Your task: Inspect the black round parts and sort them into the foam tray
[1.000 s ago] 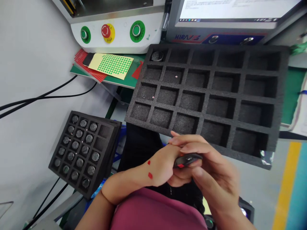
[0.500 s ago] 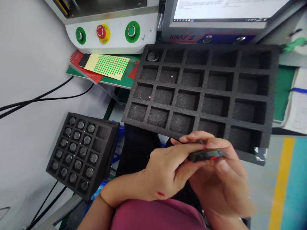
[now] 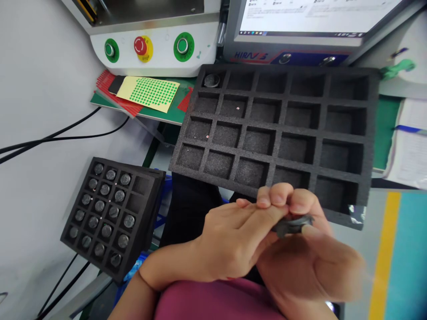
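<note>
Small tray: a black square foam tray (image 3: 108,213) of round metal parts is seen well left of the fingers
Left hand (image 3: 233,242): fingers (image 3: 253,220) pressed together on a small dark disc-shaped part (image 3: 292,224)
Right hand (image 3: 310,262): the part is pinched between thumb and fingertips
Large tray: a black gridded foam tray (image 3: 276,133) lies just beyond the fingers

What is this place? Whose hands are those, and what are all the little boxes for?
The camera sits on a person's head and looks down at their own two hands. The left hand and right hand hold a small dark round part between them. In front lies a big foam tray with many square pockets; only the far corner pocket holds a round disc. A smaller tray lower left is nearly full of such discs. Behind are a machine with green and red buttons, a sheet of green dot stickers, and a screen.
</note>
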Demonstrator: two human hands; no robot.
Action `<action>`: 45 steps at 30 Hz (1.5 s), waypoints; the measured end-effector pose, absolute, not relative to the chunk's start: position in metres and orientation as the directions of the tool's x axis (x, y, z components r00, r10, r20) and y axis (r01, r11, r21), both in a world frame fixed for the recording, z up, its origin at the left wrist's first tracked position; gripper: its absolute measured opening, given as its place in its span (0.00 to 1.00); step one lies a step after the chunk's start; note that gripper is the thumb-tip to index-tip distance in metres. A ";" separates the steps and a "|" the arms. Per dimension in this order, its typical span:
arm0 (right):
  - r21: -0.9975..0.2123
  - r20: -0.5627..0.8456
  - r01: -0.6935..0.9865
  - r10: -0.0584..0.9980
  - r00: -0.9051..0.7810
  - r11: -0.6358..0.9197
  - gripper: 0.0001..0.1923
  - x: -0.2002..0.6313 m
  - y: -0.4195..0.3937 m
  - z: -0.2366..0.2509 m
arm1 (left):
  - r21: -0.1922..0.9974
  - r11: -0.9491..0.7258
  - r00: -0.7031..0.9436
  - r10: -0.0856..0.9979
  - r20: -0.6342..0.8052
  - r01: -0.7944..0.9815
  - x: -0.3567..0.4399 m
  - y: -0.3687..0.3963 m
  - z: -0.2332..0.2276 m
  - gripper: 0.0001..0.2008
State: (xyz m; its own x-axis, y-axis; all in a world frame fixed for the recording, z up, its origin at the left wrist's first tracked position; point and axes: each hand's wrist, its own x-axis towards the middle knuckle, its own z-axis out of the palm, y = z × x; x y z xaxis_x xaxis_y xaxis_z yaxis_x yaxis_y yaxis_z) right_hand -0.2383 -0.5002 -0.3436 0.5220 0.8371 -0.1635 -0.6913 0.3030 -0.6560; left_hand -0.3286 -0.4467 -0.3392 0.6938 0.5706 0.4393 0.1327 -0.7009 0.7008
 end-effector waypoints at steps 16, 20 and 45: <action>-0.724 -0.023 -0.634 0.909 0.416 0.272 0.12 -0.231 -0.501 -0.347 | 0.800 -0.570 0.603 0.709 0.365 0.186 -0.330 -0.447 -0.333 0.11; -0.766 -0.011 -0.570 0.880 0.475 0.298 0.11 -0.234 -0.499 -0.349 | 0.813 -0.547 0.576 0.737 0.354 0.201 -0.329 -0.449 -0.334 0.10; -0.633 -0.145 -0.712 0.858 0.494 0.303 0.07 -0.229 -0.503 -0.351 | 0.475 -0.797 0.679 0.583 0.446 0.373 -0.316 -0.450 -0.311 0.14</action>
State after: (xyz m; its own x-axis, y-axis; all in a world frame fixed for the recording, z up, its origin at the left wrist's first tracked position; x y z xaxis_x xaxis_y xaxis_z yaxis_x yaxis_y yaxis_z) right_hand -0.2293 -0.5029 -0.3506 0.4935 0.8576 -0.1447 -0.7122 0.3031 -0.6331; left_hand -0.3156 -0.4495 -0.3113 0.6788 0.5832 0.4462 0.3726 -0.7972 0.4750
